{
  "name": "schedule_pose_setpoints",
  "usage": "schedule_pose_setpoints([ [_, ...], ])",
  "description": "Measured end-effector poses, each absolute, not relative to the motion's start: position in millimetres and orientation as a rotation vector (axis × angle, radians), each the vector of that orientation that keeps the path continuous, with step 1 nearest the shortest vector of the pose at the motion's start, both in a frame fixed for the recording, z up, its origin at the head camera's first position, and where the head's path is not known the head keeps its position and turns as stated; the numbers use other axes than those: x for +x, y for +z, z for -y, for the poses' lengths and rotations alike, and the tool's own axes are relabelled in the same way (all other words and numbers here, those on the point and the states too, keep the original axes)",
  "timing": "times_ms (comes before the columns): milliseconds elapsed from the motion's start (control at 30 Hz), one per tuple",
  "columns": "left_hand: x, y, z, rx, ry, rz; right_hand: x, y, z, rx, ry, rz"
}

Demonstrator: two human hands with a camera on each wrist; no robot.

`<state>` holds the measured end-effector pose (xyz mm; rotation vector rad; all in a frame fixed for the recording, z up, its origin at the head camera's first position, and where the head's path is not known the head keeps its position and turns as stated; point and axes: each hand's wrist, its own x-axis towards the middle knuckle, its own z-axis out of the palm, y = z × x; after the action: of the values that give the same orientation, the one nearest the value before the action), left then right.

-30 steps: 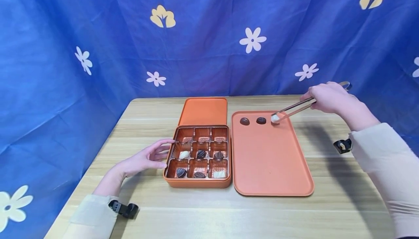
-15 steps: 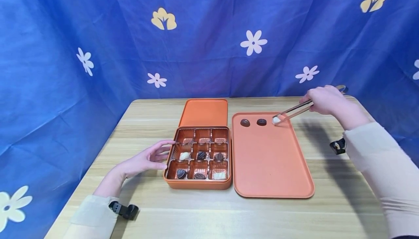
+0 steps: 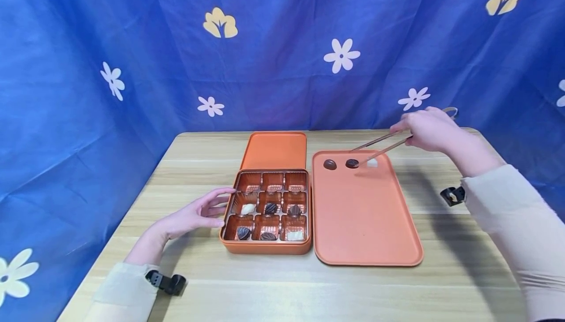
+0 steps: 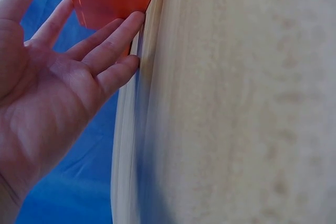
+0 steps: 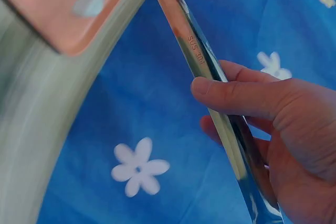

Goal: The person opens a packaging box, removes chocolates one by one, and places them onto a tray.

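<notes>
My left hand (image 3: 198, 216), its fingers extended, touches the left side of an orange divided chocolate box (image 3: 265, 248). Thumb and fingers of my right hand (image 3: 434, 131) grip metal tongs (image 3: 384, 152), engraved "SUS 304" in the right wrist view. The tong tips are spread over the orange tray (image 3: 366, 214), one on either side of a dark chocolate (image 3: 351, 163); whether they touch it I cannot tell. To its right lies a white chocolate (image 3: 372, 163), and to its left a smooth brown chocolate (image 3: 329, 164). Several chocolates sit in the box's front and middle rows.
Behind the box lies an orange lid (image 3: 275, 150). Box and tray stand side by side on a light wooden table (image 3: 247, 287). A blue flowered cloth (image 3: 273, 57) hangs along the table's back and left edges.
The tongs had their tips around the white chocolate; they have let it lie on the tray, spread wider, and moved left to the dark chocolate. My left hand has stayed put.
</notes>
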<state>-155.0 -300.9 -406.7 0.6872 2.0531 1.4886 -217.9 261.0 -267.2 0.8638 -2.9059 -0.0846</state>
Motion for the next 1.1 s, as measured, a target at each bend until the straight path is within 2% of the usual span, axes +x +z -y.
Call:
schedule_pose_setpoints([
  [567,-156,-405,299,0.700,1.483,-2.053,-211,-248,-180,1.042,-0.040,2.786],
  [1100,-155,-403,298,0.658,1.503,-2.025,-204,-245,-90,1.357,-0.054,2.637],
])
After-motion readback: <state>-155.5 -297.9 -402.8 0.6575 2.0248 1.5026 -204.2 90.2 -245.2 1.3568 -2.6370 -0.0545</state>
